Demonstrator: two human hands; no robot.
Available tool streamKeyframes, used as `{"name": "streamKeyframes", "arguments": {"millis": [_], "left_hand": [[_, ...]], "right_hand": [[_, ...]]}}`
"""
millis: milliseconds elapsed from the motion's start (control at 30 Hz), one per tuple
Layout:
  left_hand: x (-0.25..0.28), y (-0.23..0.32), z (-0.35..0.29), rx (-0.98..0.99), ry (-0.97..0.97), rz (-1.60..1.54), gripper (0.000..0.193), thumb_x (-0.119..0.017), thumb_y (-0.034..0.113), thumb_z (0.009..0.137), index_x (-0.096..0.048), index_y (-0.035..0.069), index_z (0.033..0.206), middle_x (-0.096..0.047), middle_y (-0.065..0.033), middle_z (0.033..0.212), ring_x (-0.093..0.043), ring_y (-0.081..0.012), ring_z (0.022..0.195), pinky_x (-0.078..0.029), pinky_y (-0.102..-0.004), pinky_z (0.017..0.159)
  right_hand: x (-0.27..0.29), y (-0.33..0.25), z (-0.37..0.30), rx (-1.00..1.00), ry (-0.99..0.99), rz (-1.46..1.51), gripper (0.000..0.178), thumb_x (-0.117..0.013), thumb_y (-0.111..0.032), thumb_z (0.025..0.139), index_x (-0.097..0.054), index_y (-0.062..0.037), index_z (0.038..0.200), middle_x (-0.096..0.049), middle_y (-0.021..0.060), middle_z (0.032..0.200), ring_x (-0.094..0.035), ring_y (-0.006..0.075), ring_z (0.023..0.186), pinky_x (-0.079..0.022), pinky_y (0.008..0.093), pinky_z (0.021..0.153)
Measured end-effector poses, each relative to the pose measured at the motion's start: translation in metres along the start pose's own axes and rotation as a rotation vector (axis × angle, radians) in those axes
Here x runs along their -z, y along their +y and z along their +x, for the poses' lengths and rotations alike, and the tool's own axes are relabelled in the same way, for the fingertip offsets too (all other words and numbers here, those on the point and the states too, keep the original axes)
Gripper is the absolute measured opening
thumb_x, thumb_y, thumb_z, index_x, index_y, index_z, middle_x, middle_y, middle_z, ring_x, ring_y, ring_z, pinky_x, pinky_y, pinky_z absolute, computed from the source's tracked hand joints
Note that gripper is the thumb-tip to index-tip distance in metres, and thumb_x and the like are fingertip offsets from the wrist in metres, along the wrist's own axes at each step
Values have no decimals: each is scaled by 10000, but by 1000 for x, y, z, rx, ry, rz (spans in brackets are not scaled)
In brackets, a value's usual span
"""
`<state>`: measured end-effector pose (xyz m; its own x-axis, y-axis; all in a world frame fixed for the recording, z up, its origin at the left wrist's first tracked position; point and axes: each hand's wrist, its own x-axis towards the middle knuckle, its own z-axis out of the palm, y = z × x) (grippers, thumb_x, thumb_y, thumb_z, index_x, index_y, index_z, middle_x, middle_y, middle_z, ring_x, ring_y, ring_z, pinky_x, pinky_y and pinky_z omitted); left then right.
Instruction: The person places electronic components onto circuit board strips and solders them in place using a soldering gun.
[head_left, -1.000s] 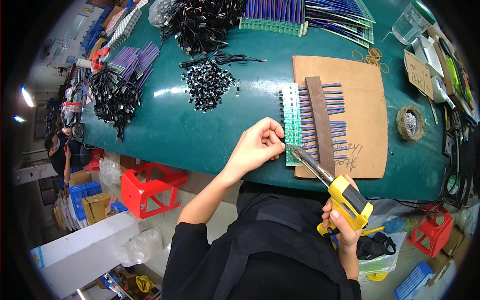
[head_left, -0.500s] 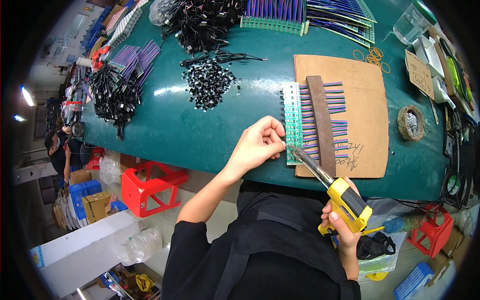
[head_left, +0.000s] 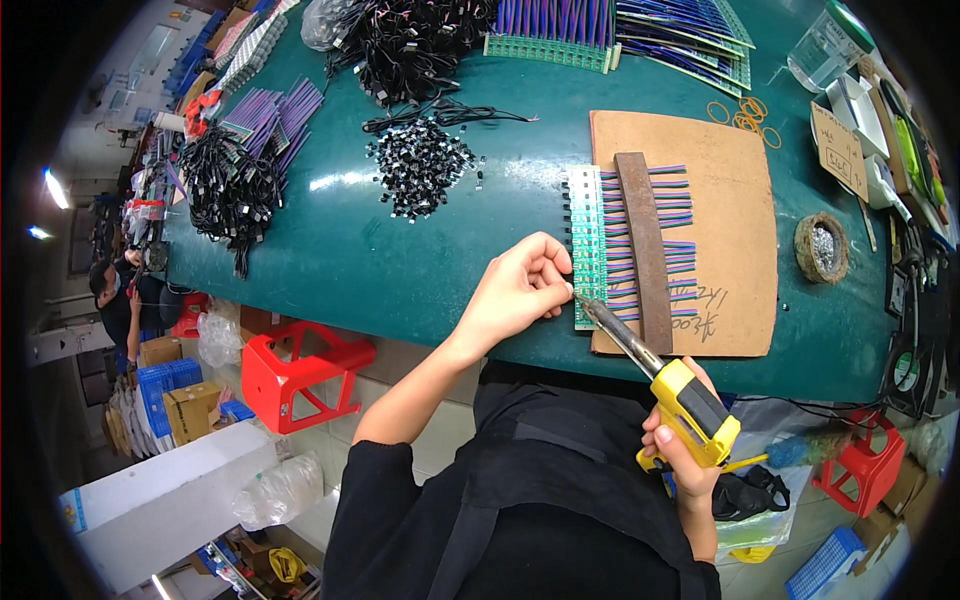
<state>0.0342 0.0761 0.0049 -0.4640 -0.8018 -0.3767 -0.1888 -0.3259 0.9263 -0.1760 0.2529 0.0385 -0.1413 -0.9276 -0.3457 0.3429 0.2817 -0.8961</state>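
Observation:
A green circuit board panel [head_left: 588, 240] lies along the left side of a cardboard sheet [head_left: 735, 215]. Small black parts stick out along the panel's left edge. Coloured wires [head_left: 677, 215] run rightward from it, under a rusty metal bar [head_left: 645, 250]. At the panel's lower left edge, my left hand [head_left: 520, 285] has its thumb and forefinger pinched together; whatever is between them is too small to make out. My right hand [head_left: 685, 460] is wrapped round the handle of a yellow-and-black soldering gun [head_left: 692, 408], whose tip meets the panel close to my left fingertips.
Left of the panel is a pile of small black components [head_left: 418, 165]. Black cable bundles [head_left: 225, 195] and stacked wired panels [head_left: 550, 45] lie farther off. A round tin [head_left: 822, 247] of silvery bits, rubber bands [head_left: 750, 115] and a clear jar [head_left: 828, 48] are at right.
The soldering gun has shifted very slightly left with my right hand. My left hand stays pinched at almost the same spot by the panel's edge.

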Motion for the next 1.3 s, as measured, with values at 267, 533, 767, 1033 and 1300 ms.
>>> {"name": "streamKeyframes", "arguments": {"millis": [267, 533, 767, 1033, 1300], "left_hand": [[0, 1, 0, 0, -3, 18, 180, -631, 12, 812, -506, 25, 941, -573, -4, 713, -554, -57, 609, -483, -200, 566], [0, -4, 0, -13, 1, 4, 177, -633, 19, 813, -508, 26, 938, -572, -4, 718, -556, -58, 619, -482, -199, 576], [11, 2, -5, -46, -27, -11, 132, -622, 31, 844, -536, 19, 943, -595, -25, 757, -598, -72, 693, -502, -212, 623], [67, 11, 22, -331, 650, 847, 148, -641, 184, 836, -587, 48, 859, -592, -93, 814, -605, -244, 713, -489, -381, 648], [78, 19, 44, -241, 576, 917, 200, -677, 194, 806, -634, 0, 825, -640, -92, 690, -628, -171, 633, -493, -308, 615]], "right_hand": [[1, -1, -2, 81, 25, 20, 657, -627, -2, 766, -361, 78, 1362, -624, 127, 809, -623, 149, 688, -520, 224, 548], [20, -12, 9, 251, 116, -92, 735, -623, -90, 761, -282, 60, 1395, -598, 127, 822, -599, 153, 662, -518, 246, 522], [84, -45, 60, 908, 603, -1125, 693, -595, 118, 764, -369, -14, 1405, -589, 133, 1024, -619, 230, 785, -511, 329, 718], [105, -72, 38, 722, 380, -1407, 613, -555, 108, 748, -450, -5, 1342, -546, 182, 1270, -595, 327, 994, -458, 355, 885], [77, -68, 3, 728, 410, -1106, 517, -582, 12, 794, -461, 105, 1288, -594, 228, 1172, -670, 245, 831, -524, 337, 778]]}}
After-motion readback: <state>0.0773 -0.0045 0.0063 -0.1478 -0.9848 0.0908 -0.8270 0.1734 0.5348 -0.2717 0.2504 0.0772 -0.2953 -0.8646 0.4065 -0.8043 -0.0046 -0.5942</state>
